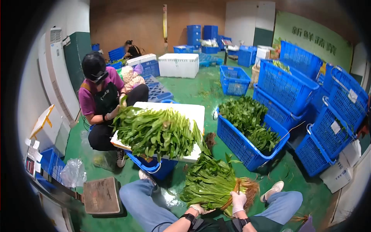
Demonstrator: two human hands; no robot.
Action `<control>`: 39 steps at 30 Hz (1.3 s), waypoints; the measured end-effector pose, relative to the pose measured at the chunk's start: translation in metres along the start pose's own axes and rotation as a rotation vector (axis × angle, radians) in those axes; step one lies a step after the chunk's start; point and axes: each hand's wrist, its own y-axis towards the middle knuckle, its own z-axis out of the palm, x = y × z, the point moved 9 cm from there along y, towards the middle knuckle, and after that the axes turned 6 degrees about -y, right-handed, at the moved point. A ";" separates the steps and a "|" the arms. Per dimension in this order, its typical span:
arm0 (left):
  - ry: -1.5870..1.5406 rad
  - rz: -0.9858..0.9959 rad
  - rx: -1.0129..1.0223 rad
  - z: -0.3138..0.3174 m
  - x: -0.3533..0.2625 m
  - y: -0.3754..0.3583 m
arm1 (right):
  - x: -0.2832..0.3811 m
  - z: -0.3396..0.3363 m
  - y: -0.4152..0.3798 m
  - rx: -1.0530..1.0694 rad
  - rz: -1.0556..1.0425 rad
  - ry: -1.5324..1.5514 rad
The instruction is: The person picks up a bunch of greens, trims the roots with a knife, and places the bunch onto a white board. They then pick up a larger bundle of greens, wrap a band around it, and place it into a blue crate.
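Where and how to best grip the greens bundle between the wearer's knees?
Likely the stems, just short of the roots, coming from the wearer's right: the greens bundle gathers there, while its leaves fan out loosely to the left.

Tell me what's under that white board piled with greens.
A blue crate shows under the near edge of the white board. The board and the leafy greens on it cover most of the crate's inside, so its contents are unclear.
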 end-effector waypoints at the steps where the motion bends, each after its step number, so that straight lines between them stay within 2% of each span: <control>1: -0.010 -0.007 -0.038 -0.010 -0.009 0.006 | -0.015 0.015 0.003 0.047 0.048 0.007; 4: -0.487 0.120 -0.866 -0.110 -0.027 -0.020 | -0.047 0.064 -0.006 0.252 0.150 0.001; 6: -0.101 0.187 -0.774 -0.043 -0.006 -0.078 | -0.054 0.100 -0.005 0.342 0.144 -0.146; 7: -0.075 0.263 -0.747 -0.053 -0.014 -0.079 | -0.044 0.114 -0.008 0.372 0.097 -0.157; 8: -0.067 0.258 -0.781 -0.079 -0.020 -0.077 | -0.035 0.129 -0.011 0.400 0.057 -0.165; 10: -0.431 0.340 -0.626 -0.112 -0.035 -0.061 | -0.001 0.148 -0.018 0.474 0.013 -0.148; 11: -0.457 0.427 -0.491 -0.102 -0.040 -0.064 | 0.012 0.162 -0.017 0.542 -0.016 -0.193; 13: -0.447 0.381 -0.498 -0.084 -0.051 -0.058 | 0.039 0.186 -0.005 0.575 -0.146 -0.264; 14: -0.443 0.336 -0.479 -0.083 -0.054 -0.052 | 0.042 0.198 0.003 0.551 -0.137 -0.272; 17: -0.310 0.375 -0.371 -0.105 -0.089 -0.014 | 0.045 0.229 0.017 0.705 -0.075 -0.222; 18: -0.264 0.354 -0.312 -0.092 -0.087 -0.010 | 0.054 0.230 0.018 0.662 -0.179 -0.176; 19: -0.208 0.329 -0.445 -0.080 -0.074 -0.019 | 0.062 0.230 0.015 0.622 -0.292 -0.129; 20: -0.149 0.305 -0.575 -0.066 -0.059 -0.033 | 0.049 0.228 0.016 0.615 -0.184 0.145; 21: -0.073 0.237 -0.580 -0.061 -0.048 -0.029 | 0.045 0.207 0.019 0.544 -0.126 0.195; 22: 0.245 0.342 -0.602 -0.017 -0.043 -0.055 | 0.041 0.184 0.024 0.469 -0.066 0.245; 24: 0.692 0.480 -0.461 0.052 -0.044 -0.077 | 0.005 0.161 0.036 0.307 -0.051 0.216; 25: 0.970 0.582 -0.451 0.065 -0.054 -0.072 | -0.002 0.150 0.041 0.252 -0.083 0.239; 26: 1.104 0.647 -0.368 0.079 -0.062 -0.069 | -0.007 0.142 0.044 0.194 -0.119 0.262; 28: 1.480 0.961 -0.653 0.098 -0.095 -0.071 | 0.022 0.121 0.043 0.165 -0.177 0.230; 30: 1.578 1.223 -0.954 0.118 -0.113 -0.083 | 0.058 0.141 0.028 0.493 -0.325 0.070; 32: 1.528 1.218 -0.978 0.104 -0.130 -0.073 | 0.088 0.145 0.011 0.333 -0.664 -0.049; 34: 1.609 1.144 -0.970 0.100 -0.135 -0.064 | 0.091 0.167 0.010 0.477 -0.644 -0.268; 35: 1.629 1.167 -0.979 0.099 -0.139 -0.061 | 0.092 0.171 0.013 0.478 -0.651 -0.279; 37: 1.688 1.156 -1.002 0.096 -0.144 -0.053 | 0.092 0.194 0.013 0.531 -0.821 -0.439; 39: 1.740 1.185 -1.005 0.096 -0.146 -0.051 | 0.092 0.208 0.016 0.547 -0.904 -0.495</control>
